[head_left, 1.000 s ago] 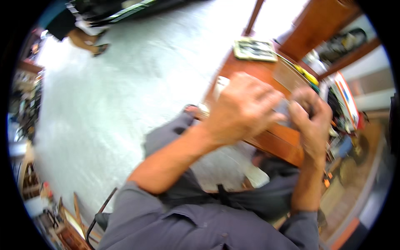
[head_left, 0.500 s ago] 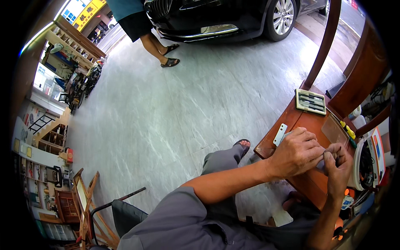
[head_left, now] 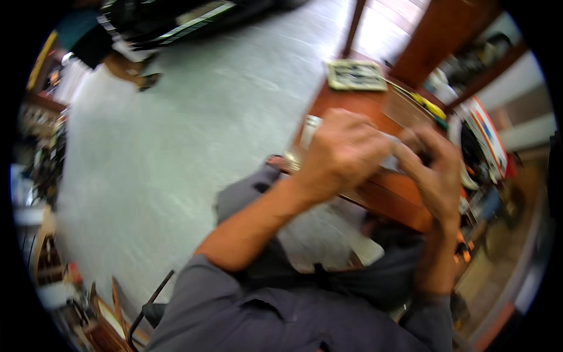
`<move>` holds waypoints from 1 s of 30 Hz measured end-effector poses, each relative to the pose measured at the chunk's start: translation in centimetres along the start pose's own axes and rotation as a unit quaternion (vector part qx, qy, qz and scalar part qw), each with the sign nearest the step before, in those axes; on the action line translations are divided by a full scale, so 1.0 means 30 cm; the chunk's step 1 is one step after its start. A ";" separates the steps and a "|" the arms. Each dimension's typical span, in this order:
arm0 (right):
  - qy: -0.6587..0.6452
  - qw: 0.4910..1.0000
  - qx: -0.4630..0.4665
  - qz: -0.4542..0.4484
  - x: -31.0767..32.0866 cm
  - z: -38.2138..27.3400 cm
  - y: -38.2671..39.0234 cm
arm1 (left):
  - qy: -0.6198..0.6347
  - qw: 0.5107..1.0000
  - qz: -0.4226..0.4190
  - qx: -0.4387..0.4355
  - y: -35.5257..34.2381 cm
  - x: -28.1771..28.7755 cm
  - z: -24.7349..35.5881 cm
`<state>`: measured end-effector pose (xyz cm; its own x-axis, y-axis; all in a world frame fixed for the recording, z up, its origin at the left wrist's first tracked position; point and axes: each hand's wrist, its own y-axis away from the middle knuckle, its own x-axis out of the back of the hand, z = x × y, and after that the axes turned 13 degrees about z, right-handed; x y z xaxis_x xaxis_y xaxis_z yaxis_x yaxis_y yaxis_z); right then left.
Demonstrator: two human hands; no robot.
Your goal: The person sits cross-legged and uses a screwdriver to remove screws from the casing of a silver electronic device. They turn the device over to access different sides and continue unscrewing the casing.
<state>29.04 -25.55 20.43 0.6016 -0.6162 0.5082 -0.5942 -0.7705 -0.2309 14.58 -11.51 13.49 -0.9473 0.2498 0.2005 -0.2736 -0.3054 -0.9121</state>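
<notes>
My left hand is curled above the reddish-brown wooden chair seat, fingers bent around something I cannot make out. Close on its right, my right hand has thumb and fingers bent together at their tips. Between the two hands shows a pale bluish-grey piece, blurred; its kind is unclear. Partly behind my left hand, a light metal plate lies at the seat's left edge. Farther back on the seat rests an open case of small screwdrivers. Motion blur smears both hands.
A clear plastic lid and a yellow-handled tool lie along the seat's right side. The chair's wooden back rises behind. A white box stands at right. Another person's leg and a dark car are far left.
The view has swung right, so the scene sits farther left. My hands have drawn slightly apart, and the pale piece shows between them. The things on the seat stay in place.
</notes>
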 end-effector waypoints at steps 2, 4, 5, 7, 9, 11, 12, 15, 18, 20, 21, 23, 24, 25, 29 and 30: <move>-0.075 0.997 -0.015 -0.012 -0.008 -0.015 0.004 | -0.021 0.999 -0.023 -0.012 -0.003 0.027 0.004; -0.073 0.997 -0.036 -0.001 0.029 -0.007 -0.006 | -0.009 0.998 -0.051 0.021 -0.036 0.044 0.041; -0.082 0.996 -0.045 0.000 0.040 0.003 -0.009 | -0.006 0.998 -0.056 0.024 -0.039 0.043 0.043; -0.058 0.998 -0.021 0.024 0.066 0.017 -0.011 | -0.015 0.997 -0.070 0.031 -0.037 0.044 0.049; -0.029 0.999 0.001 0.037 0.078 0.012 -0.010 | -0.014 0.996 -0.072 0.042 -0.030 0.046 0.050; 0.012 0.998 0.049 0.024 0.073 0.016 -0.013 | -0.017 0.995 -0.083 0.058 -0.021 0.059 0.053; 0.032 0.997 0.074 0.017 0.071 0.017 -0.015 | -0.022 0.994 -0.092 0.060 -0.021 0.069 0.055; 0.099 0.977 0.187 0.012 0.058 0.041 -0.023 | -0.026 0.991 -0.121 0.060 -0.035 0.085 0.056; 0.118 0.962 0.246 0.009 0.048 0.060 -0.033 | -0.035 0.989 -0.133 0.062 -0.034 0.092 0.055; 0.135 0.958 0.254 0.008 0.045 0.060 -0.037 | -0.041 0.990 -0.118 0.068 -0.028 0.083 0.055; 0.134 0.958 0.255 0.005 0.044 0.061 -0.038 | -0.040 0.990 -0.118 0.072 -0.027 0.082 0.053; 0.134 0.957 0.256 -0.001 0.045 0.065 -0.039 | -0.037 0.989 -0.119 0.080 -0.025 0.079 0.051; 0.136 0.958 0.251 -0.003 0.045 0.063 -0.037 | -0.036 0.989 -0.120 0.079 -0.026 0.079 0.051; 0.139 0.959 0.246 -0.005 0.043 0.058 -0.036 | -0.034 0.989 -0.121 0.078 -0.026 0.080 0.050; 0.134 0.963 0.233 -0.022 0.041 0.051 -0.037 | -0.031 0.990 -0.117 0.071 -0.020 0.079 0.047; 0.137 0.962 0.237 -0.021 0.039 0.050 -0.037 | -0.032 0.990 -0.120 0.070 -0.020 0.080 0.047</move>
<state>31.21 -25.66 20.04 0.4190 -0.5663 0.7098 -0.2237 -0.8220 -0.5237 12.24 -12.04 15.01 -0.8601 0.2723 0.4313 -0.5074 -0.3710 -0.7778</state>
